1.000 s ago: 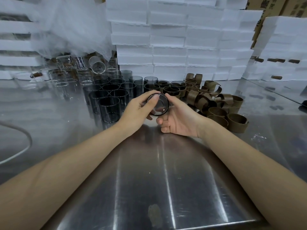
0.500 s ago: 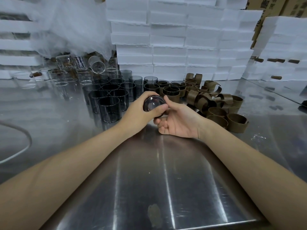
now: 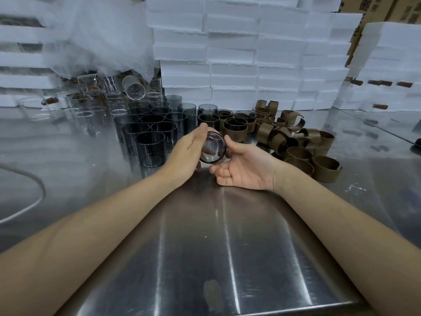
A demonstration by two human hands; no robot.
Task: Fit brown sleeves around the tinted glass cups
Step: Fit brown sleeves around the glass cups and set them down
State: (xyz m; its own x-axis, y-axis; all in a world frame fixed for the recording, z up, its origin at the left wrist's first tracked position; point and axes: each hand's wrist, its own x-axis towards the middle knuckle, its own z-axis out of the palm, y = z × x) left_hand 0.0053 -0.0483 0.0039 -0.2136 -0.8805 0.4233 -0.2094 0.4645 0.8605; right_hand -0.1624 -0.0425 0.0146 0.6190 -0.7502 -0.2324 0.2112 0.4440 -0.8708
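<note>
spanning the view, a steel table (image 3: 227, 258) carries white foam blocks (image 3: 232, 65) at the back, a cluster of dark cups (image 3: 150, 142) left of centre and a pile of sleeves (image 3: 296, 142) to its right. just in front of them, left hand (image 3: 189, 153) and right hand (image 3: 246, 167) both grip one cup (image 3: 213, 148) tipped on its side, fingers curled round it.
</note>
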